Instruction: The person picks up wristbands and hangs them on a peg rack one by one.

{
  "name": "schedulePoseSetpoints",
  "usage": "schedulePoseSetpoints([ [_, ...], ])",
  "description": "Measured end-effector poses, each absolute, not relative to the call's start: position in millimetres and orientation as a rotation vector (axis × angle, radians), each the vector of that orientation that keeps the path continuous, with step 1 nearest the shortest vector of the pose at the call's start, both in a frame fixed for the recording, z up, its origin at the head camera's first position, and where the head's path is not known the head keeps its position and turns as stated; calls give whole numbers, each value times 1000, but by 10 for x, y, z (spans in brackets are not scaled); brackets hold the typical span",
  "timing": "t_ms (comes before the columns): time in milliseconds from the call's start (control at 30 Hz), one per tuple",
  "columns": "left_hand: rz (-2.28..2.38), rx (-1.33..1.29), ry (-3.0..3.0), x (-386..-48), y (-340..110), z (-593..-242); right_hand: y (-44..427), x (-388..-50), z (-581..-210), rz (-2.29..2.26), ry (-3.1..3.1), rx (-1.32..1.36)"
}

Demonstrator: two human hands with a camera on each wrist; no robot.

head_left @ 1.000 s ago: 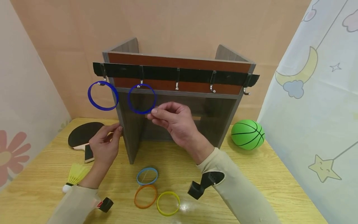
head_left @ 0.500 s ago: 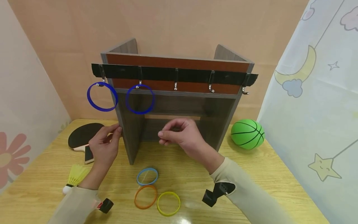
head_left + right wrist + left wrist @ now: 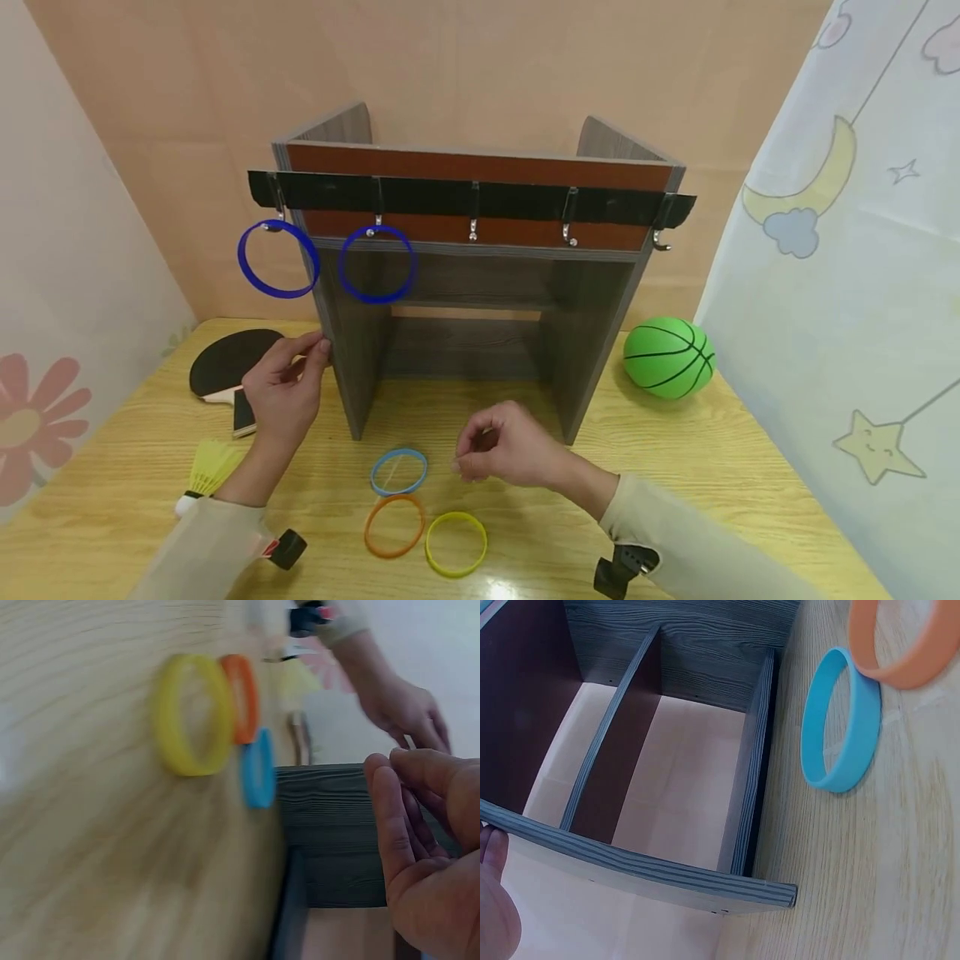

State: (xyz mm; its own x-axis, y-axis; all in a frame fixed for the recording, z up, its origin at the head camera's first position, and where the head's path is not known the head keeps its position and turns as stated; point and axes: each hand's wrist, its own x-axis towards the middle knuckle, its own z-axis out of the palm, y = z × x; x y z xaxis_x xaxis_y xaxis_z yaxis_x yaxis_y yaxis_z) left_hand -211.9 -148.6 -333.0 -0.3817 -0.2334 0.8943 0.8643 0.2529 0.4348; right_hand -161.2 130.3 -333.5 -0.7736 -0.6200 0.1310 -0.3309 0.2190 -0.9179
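Observation:
My left hand (image 3: 285, 387) grips the front edge of the left side panel of a grey wooden shelf (image 3: 341, 358). My right hand (image 3: 506, 446) hovers over the table with loosely bent fingers and nothing between them. Beside it lie a light blue wristband (image 3: 399, 492), an orange wristband (image 3: 372, 546) and a yellow wristband (image 3: 456, 573). In the right wrist view the yellow one is blurred. Two dark blue wristbands hang from the black hook rail (image 3: 427, 196): one blue band (image 3: 279, 293) on the leftmost hook, another blue band (image 3: 377, 298) on the second.
Three more silver hooks on the rail carry nothing. A green ball (image 3: 669, 358) stands right of the shelf. To the left lie a black table tennis bat (image 3: 228, 362) and a yellow shuttlecock (image 3: 213, 468). Printed cloth hangs at both sides.
My right hand has let go of the second blue wristband, which stays on its hook, and has moved down and right towards the loose wristbands. The left hand has stayed at the panel.

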Motion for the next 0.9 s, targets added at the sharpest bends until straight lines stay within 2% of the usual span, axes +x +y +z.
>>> schedulePoseSetpoints([
  [233, -1335, -610, -1483, -2081, -1476, -3276, 1426, -1552, -3612, -1392, 2367, -1054],
  [533, -1329, -609, -1492, -2079, -1478, -3276, 1503, -1466, -3909, -1329, 2388, -964],
  [900, -1326, -610, -1503, -2074, -1448, -3275, 1490, -1405, -4093, -1373, 2371, -863],
])
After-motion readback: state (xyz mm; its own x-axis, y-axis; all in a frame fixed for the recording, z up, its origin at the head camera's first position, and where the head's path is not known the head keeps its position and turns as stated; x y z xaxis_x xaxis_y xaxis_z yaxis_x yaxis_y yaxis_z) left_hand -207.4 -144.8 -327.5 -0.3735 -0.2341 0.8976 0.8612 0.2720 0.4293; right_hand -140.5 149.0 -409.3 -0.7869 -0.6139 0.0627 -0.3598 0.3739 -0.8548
